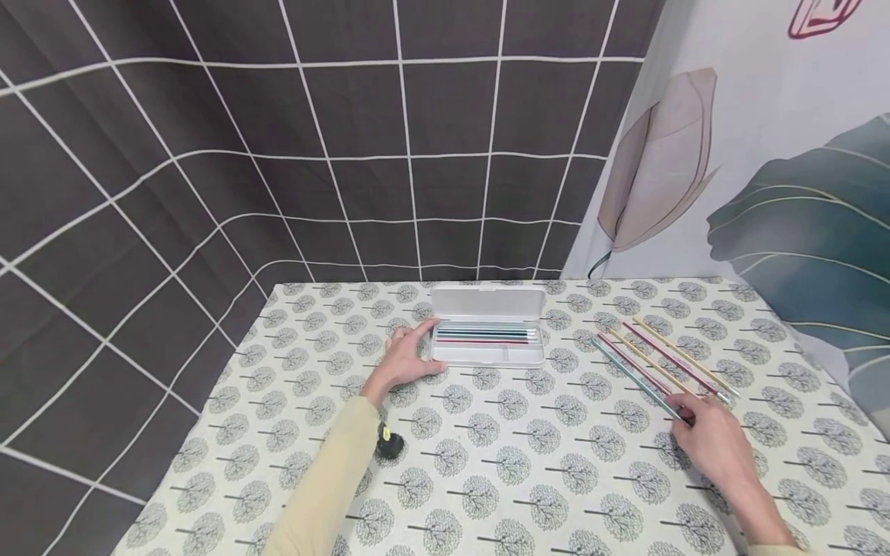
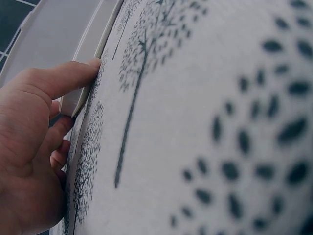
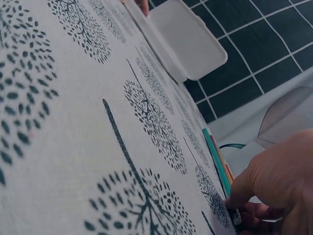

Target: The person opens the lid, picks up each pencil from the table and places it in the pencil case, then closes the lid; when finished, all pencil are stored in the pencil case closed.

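A white pencil case (image 1: 473, 355) lies with its lid raised near the back of the table. Inside it is a row of several green pencils (image 1: 487, 334) with a red one in front. My left hand (image 1: 403, 359) holds the case's left end, thumb at the front corner and fingers round the side. To the right, my right hand (image 1: 712, 436) pinches the near end of a green pencil (image 1: 629, 372), the leftmost of a slanted group. Beside it lie red pencils (image 1: 670, 357) and yellow pencils (image 1: 684, 355). In the right wrist view the fingertips partly hide the pencil's end.
A tree-patterned cloth (image 1: 514, 463) covers the table. A small black object (image 1: 391, 445) with a yellow mark shows beside the left wrist. Dark gridded fabric (image 1: 445, 185) hangs behind, and a leaf-printed curtain (image 1: 751, 193) at the right.
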Available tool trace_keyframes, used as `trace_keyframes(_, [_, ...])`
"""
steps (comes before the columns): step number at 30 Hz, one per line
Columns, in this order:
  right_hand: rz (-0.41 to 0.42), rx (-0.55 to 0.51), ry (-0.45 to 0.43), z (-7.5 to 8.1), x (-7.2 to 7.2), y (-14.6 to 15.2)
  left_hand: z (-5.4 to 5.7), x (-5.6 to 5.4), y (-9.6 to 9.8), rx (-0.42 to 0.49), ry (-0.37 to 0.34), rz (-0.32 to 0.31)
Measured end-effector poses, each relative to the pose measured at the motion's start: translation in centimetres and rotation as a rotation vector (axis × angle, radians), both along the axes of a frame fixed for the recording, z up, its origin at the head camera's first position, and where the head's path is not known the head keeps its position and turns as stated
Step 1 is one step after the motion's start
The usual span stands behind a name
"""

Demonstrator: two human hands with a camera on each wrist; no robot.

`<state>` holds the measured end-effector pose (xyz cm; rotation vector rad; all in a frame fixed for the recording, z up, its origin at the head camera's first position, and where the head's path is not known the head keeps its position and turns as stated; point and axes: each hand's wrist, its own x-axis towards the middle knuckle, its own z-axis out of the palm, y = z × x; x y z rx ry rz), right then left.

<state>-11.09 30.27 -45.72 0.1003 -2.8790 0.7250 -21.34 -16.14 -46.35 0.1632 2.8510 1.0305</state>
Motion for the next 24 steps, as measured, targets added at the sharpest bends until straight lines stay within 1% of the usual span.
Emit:
trace_keyframes(4, [-0.012, -0.002, -0.045, 0.23, -0.19, -0.07, -0.03, 0.01, -0.03, -0.002, -0.002, -0.002])
trace_keyframes(8, [-0.030, 0.006, -0.052, 0.31, -0.42, -0.17, -0.11, -0.09, -0.01, -0.002, 0.000, -0.005])
trace_keyframes(14, [-0.019, -0.017, -0.016, -0.02, -0.21, -0.08, -0.15, -0.10, -0.04, -0.003, 0.011, -0.005])
trace_keyframes(17, [-0.011, -0.032, -0.015, -0.07, -0.08, 0.01, -0.20, -0.09, -0.06, -0.009, 0.023, -0.007])
trace_keyframes(21, [0.007, -0.046, -0.018, 0.10, -0.08, 0.10, -0.26, -0.11, -0.06, -0.015, 0.020, -0.008])
trace_keyframes(24, [0.025, -0.045, 0.003, 0.29, -0.24, 0.08, -0.21, -0.10, -0.03, -0.015, 0.018, -0.006])
